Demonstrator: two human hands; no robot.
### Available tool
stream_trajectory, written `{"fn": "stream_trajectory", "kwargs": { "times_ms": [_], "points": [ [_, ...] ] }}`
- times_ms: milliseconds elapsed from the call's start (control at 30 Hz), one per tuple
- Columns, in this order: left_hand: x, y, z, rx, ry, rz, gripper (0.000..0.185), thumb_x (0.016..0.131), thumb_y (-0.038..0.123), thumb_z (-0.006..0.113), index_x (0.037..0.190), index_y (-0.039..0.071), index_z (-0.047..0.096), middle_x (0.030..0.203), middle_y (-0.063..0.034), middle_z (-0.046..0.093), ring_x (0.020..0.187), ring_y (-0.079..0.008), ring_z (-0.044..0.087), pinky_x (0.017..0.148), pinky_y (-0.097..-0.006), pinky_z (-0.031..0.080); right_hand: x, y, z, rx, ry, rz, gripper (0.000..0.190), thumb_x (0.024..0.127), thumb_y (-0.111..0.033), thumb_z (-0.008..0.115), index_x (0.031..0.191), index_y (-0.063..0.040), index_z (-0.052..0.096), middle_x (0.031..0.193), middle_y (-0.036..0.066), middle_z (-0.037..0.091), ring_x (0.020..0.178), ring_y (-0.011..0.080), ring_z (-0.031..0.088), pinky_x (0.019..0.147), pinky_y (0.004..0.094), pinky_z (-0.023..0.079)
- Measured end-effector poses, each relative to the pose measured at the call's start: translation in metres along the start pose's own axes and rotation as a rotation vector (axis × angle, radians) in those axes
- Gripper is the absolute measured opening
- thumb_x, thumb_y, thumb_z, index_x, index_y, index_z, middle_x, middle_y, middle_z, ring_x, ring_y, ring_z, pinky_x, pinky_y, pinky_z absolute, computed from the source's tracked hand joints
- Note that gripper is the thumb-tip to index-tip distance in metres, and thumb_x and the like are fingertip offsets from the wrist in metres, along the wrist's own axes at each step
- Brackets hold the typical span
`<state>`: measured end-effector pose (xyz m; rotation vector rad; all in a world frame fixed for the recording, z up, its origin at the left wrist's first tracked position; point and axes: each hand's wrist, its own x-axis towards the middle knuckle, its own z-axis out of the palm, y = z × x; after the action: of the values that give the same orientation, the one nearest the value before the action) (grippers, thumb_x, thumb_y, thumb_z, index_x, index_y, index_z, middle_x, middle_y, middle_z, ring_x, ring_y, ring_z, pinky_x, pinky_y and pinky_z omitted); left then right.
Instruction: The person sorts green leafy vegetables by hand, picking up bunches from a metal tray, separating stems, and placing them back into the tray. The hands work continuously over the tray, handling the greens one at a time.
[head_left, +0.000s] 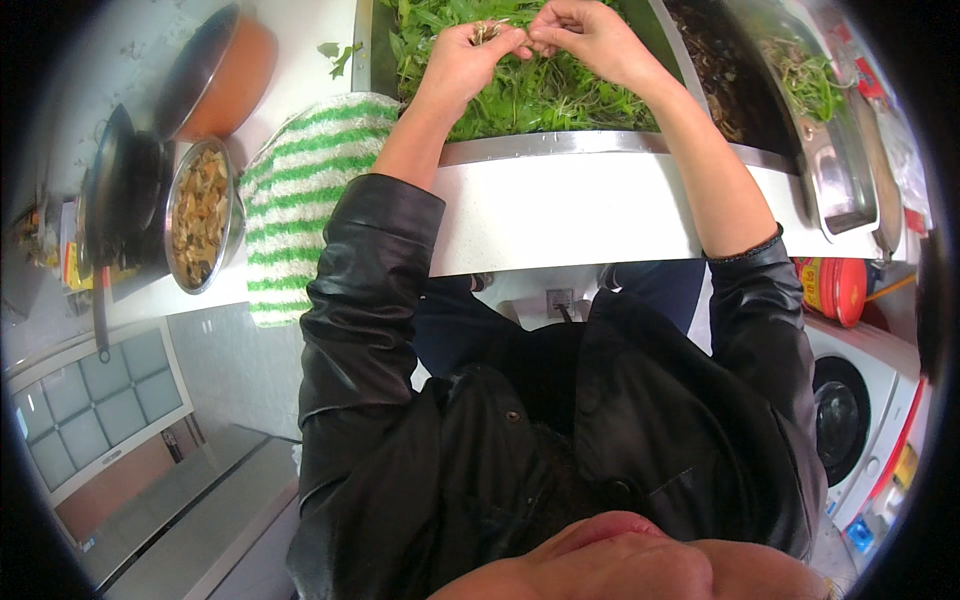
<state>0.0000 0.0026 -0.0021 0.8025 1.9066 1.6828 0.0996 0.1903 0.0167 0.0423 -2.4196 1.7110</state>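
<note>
Over the left basin of a steel sink (562, 141) I hold both hands close together, their fingertips almost touching. A small bunch of pale, thin stems (487, 31) sits in the grip of my left hand (461, 67). Thumb and fingers of my right hand (592, 37) pinch at the end of this bunch, just right of the left fingertips; the fingers partly hide what they hold. Below them, loose leafy greens (525, 97) fill the basin, wet-looking and tangled.
Dark scraps (716, 75) lie in the right basin. Beyond it stands a steel tray (844, 187) with rooted greens (814, 82). Leftward are a striped towel (315, 202), a metal bowl of brown pieces (201, 214), an orange-brown pot (232, 82) and a black pan (124, 187).
</note>
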Motion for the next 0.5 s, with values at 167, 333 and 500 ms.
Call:
{"fn": "stream_trajectory", "kwargs": {
  "times_ms": [167,333,500],
  "points": [
    [-0.004,0.006,-0.002,-0.104,0.133,0.013,0.016,0.091,0.018,0.077,0.102,0.006,0.076,0.083,0.0043,0.068,0.063,-0.0066,0.05,0.058,-0.0243,0.041,0.02,0.011,-0.023,-0.743,0.151,-0.028,0.012,0.098,-0.016,0.065,0.098,-0.004,0.069,0.085,0.004,0.07,0.079,0.0139,0.064,0.072,0.0293,0.051],
    [-0.001,0.003,-0.012,-0.178,0.11,-0.005,0.022,0.098,0.017,0.068,0.113,0.002,0.074,0.102,-0.0026,0.071,0.072,-0.0092,0.051,0.071,-0.0267,0.046,0.031,0.044,0.01,-1.05,-0.432,0.033,0.014,0.091,-0.015,0.064,0.101,-0.008,0.069,0.094,0.015,0.072,0.09,0.0372,0.07,0.079,0.0481,0.055],
    [0.0,0.004,-0.009,-0.079,0.144,-0.021,0.024,0.104,0.018,0.059,0.116,0.001,0.073,0.106,-0.008,0.075,0.079,-0.0116,0.058,0.08,-0.0291,0.05,0.03,0.055,0.023,-1.239,-0.524,0.273,0.017,0.091,-0.011,0.063,0.106,-0.01,0.071,0.103,0.014,0.074,0.099,0.0312,0.071,0.082,0.0456,0.056]
  ]
}}
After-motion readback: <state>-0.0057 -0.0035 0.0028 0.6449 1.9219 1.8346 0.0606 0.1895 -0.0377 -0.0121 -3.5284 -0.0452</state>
